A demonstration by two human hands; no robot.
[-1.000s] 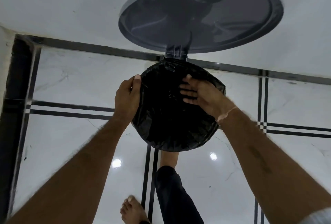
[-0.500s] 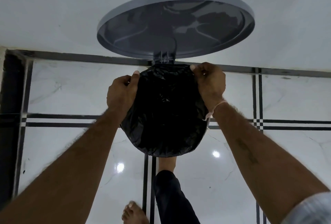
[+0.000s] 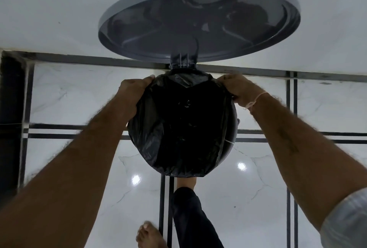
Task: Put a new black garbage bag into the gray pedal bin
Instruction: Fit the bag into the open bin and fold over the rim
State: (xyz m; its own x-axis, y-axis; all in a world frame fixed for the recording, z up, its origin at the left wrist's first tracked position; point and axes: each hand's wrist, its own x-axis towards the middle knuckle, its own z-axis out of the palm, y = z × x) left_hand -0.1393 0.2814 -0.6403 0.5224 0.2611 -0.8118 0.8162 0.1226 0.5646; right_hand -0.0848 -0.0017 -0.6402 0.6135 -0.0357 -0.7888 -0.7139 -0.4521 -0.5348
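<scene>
You are looking straight down into the bin (image 3: 234, 128), its mouth filled by the black bag (image 3: 182, 128); the bag lines the inside and its edge is folded over the rim along the 6 to 9 o'clock side, while a strip of gray rim shows bare at about 3 to 4 o'clock; the lid (image 3: 198, 23) stands open at 12 o'clock, hinged just above the bag, its ribbed underside facing you; your left hand (image 3: 132, 94) is closed on the bag's edge at about 10 o'clock, fingers curled over the plastic; your right hand (image 3: 238, 89) is closed on the edge at about 2 o'clock, a pale thread (image 3: 255, 100) tied round its wrist; at 6 o'clock one foot (image 3: 185, 182) reaches under the bin's front, its dark trouser leg (image 3: 194, 220) running down the frame; your other foot (image 3: 149, 235) rests bare on the glossy white floor (image 3: 79, 93) with its black stripes.
</scene>
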